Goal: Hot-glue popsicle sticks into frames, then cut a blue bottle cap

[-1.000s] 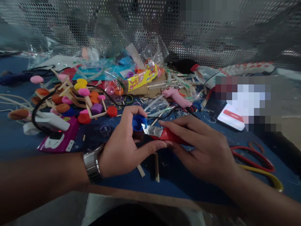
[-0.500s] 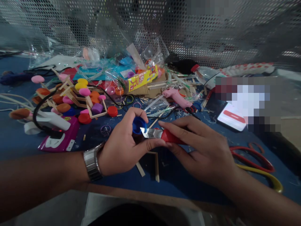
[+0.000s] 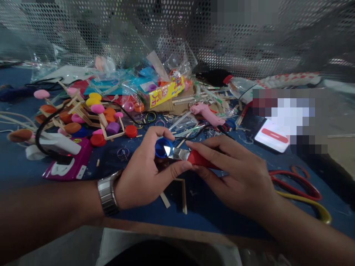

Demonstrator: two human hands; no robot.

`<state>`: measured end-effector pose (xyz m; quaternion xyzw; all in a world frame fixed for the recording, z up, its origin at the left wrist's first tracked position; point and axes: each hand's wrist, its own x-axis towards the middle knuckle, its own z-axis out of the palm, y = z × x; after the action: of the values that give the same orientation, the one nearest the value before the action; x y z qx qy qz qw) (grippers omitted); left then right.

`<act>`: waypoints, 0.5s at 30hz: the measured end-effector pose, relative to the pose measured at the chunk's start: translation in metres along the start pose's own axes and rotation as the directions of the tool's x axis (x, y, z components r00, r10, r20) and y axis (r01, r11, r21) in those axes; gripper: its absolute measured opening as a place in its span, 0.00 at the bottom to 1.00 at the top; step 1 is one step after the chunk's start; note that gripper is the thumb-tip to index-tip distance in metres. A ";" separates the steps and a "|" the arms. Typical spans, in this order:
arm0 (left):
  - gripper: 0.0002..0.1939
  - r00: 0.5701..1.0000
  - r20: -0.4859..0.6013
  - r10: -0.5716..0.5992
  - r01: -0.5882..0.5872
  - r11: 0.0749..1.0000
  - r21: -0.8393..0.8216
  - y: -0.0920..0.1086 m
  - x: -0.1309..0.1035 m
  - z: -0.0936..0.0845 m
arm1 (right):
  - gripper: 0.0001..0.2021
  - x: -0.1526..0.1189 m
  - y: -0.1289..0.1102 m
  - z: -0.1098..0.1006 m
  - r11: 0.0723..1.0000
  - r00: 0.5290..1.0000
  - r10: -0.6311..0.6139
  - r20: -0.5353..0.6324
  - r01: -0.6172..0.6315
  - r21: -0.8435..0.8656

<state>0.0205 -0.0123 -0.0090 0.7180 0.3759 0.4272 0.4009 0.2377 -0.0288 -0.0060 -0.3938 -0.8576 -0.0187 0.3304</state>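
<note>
A blue bottle cap is held in my left hand, its hollow side facing to the right and up. The fingers curl around its far side, and the thumb reaches toward the blade. My right hand grips the red handle of a utility knife. Its metal blade points left, with the tip inside the cap's rim. Below my hands, thin wooden sticks lie on the blue table, two of them meeting at a corner.
On the left stand a stick frame with coloured caps and a purple power strip. A pink glue gun lies behind my hands. Scissors with red and yellow handles and a lit phone are at right.
The knife blade has tilted and moved slightly left, its tip further into the blue bottle cap. Both hands keep their grips, and the view has shifted a little.
</note>
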 end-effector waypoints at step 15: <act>0.25 0.997 -0.036 0.075 -0.070 0.989 0.134 0.000 0.004 -0.003 | 0.15 -0.001 -0.003 0.000 1.000 1.000 -0.012 0.019 0.012 -0.001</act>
<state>0.0188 -0.0080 -0.0067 0.7473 0.3852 0.4303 0.3288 0.2360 -0.0312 -0.0061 -0.3891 -0.8628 -0.0172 0.3222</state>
